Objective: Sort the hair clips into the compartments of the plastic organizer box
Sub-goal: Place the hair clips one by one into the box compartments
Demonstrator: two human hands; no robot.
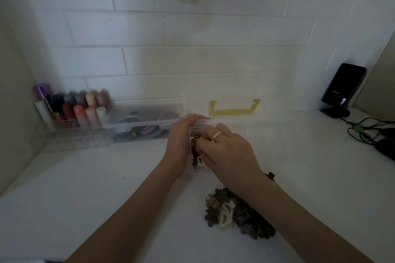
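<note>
The clear plastic organizer box [189, 171] with a yellow handle [234, 111] lies open on the white counter, mostly hidden by my hands. My left hand [181, 145] rests with straight fingers along the box's left wall. My right hand [226, 151], with a ring on one finger, reaches into the left compartment, and its curled fingertips pinch a brown hair clip [195, 137]. More brown and cream clips [197, 161] lie in that compartment. A pile of brown, tan and cream hair clips [237, 211] sits on the counter under my right forearm. One brown clip [270, 175] lies beside my right wrist.
At the back left stands a clear rack of colourful tubes [79, 111], next to a closed clear case [145, 123] of pastel items. A black phone on a stand [343, 87], cables [363, 132] and a dark mouse [385, 148] occupy the right side. A tiled wall stands behind.
</note>
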